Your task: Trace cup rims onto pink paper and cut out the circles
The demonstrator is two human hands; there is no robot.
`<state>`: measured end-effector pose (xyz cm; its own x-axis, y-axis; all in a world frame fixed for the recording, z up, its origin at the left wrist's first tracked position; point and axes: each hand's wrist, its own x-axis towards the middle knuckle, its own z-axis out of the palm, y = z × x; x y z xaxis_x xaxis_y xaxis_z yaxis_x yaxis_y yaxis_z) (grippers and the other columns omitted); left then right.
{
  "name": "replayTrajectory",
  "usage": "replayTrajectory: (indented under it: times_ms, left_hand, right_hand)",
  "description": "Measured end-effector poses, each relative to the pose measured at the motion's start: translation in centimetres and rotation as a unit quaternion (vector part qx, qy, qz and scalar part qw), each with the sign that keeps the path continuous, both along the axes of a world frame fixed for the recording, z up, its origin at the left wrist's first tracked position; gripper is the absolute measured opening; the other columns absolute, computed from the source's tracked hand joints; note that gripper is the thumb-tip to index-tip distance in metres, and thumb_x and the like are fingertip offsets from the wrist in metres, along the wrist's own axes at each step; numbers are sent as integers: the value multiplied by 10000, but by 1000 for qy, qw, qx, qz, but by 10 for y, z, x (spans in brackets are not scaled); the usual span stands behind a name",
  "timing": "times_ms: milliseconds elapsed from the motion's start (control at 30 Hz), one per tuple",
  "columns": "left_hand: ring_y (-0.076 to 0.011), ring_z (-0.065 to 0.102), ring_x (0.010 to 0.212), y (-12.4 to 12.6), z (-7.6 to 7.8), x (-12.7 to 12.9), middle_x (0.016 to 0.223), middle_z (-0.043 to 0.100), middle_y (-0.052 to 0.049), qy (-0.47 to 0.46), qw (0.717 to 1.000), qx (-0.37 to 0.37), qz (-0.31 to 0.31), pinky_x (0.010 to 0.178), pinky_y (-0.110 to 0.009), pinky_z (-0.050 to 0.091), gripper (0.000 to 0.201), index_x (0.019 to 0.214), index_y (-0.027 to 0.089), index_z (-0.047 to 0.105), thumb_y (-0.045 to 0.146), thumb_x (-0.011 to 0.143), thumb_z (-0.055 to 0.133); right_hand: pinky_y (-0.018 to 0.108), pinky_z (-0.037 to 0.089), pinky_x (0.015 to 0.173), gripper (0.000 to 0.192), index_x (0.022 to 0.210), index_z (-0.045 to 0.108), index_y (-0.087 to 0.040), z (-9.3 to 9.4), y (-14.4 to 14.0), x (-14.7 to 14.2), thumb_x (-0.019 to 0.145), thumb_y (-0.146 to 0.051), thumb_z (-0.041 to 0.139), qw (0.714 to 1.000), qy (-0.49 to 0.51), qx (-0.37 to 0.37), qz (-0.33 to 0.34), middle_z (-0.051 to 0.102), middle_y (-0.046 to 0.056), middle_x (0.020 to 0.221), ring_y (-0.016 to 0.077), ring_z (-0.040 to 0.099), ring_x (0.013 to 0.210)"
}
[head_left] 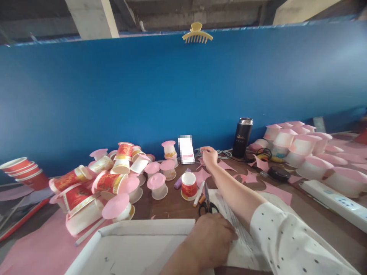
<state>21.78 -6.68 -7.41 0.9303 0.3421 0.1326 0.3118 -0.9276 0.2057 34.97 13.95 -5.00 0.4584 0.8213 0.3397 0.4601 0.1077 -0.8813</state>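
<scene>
Your right hand [210, 156] reaches up-centre, fingers pinched near the small white card [186, 149] just left; your left hand [210, 238] presses flat on the white sheet [243, 244] at bottom centre.

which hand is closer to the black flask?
Right. The right hand is stretched out to the back of the table, just left of the black flask and apart from it. The left hand rests near the front edge, far below it.

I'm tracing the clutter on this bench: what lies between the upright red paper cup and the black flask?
In the head view, between the red paper cup and the black flask lie pink paper cut-outs on the brown table, crossed by the right hand and its forearm.
</scene>
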Motion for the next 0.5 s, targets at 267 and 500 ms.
replayTrajectory:
  times_ms: [267, 500]
  left_hand:
    - [-192, 593, 915, -4, 8, -1, 906, 679, -67, -8, 999, -35, 17, 845, -311, 479, 246, 938, 190, 663, 101, 753, 528]
    - [-198, 582, 917, -11, 9, 0, 901, 663, -66, 8, 1000, -18, 24, 840, -323, 479, 247, 934, 193, 652, 94, 750, 521]
  right_hand:
    - [171, 487, 499, 222, 829, 622, -109, 46, -9, 29, 743, -17, 439, 987, 148, -58, 18, 614, 15, 599, 55, 529, 450]
    - [212, 461, 541, 145, 731, 670, -153, 53, -69, 15, 717, -63, 557, 974, 61, -112, 188, 669, 23, 658, 115, 598, 568]
